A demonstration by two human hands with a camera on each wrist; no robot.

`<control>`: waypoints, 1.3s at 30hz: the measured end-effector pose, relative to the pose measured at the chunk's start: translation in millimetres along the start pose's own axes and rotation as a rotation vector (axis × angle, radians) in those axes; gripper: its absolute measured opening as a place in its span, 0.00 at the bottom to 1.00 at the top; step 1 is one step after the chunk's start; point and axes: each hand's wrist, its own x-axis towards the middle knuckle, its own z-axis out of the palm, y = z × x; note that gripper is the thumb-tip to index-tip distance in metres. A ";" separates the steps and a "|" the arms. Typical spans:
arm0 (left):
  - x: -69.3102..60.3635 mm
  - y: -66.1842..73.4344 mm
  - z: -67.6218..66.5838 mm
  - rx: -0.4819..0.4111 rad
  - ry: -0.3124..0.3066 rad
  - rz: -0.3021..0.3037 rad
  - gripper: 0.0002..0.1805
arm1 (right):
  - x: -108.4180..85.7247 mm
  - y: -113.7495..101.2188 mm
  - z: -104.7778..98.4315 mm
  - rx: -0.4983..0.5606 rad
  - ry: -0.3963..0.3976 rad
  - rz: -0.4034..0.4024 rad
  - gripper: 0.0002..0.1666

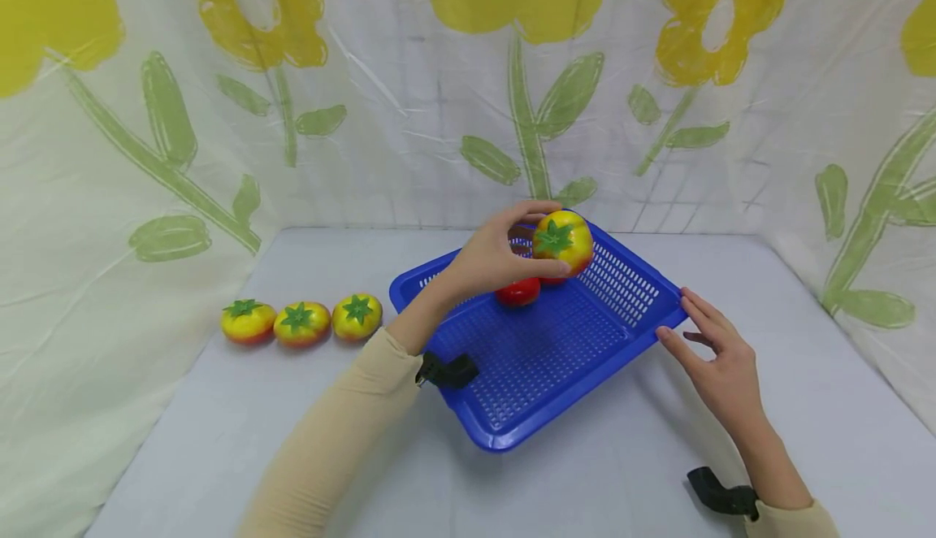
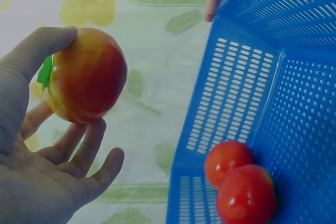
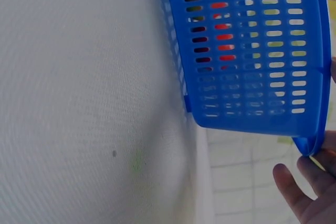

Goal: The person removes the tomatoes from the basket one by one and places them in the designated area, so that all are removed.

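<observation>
My left hand [image 1: 486, 253] pinches a yellow-red tomato [image 1: 563, 243] with a green leafy top, holding it above the far part of a blue basket [image 1: 541, 351]. In the left wrist view, thumb and fingertips grip this tomato [image 2: 86, 75] beside the basket wall [image 2: 231, 93]. Two red tomatoes [image 2: 247, 195] lie inside the basket, against its side. My right hand [image 1: 720, 359] holds the basket's right corner by the rim, and the basket sits tilted. The right wrist view shows fingers [image 3: 315, 177] at the rim of the slotted basket [image 3: 252, 77].
Three yellow-red tomatoes stand in a row on the white table at the left: one at the outer end [image 1: 249, 323], one in the middle [image 1: 301, 325], one nearest the basket [image 1: 357, 317]. A flower-printed curtain [image 1: 409, 115] hangs behind and at the sides.
</observation>
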 end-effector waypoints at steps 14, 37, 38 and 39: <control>-54.8 -15.6 -33.3 0.109 0.181 0.057 0.37 | -0.7 0.1 0.5 -0.006 0.000 -0.003 0.38; -126.1 6.8 -59.6 0.169 0.382 -0.026 0.36 | -0.4 0.7 0.4 -0.019 -0.002 0.003 0.38; -129.4 5.8 -60.9 0.172 0.396 -0.040 0.36 | -0.3 0.6 0.4 -0.020 -0.003 0.004 0.38; -132.9 5.2 -62.1 0.174 0.409 -0.054 0.36 | -0.2 0.5 0.4 -0.021 -0.003 0.005 0.38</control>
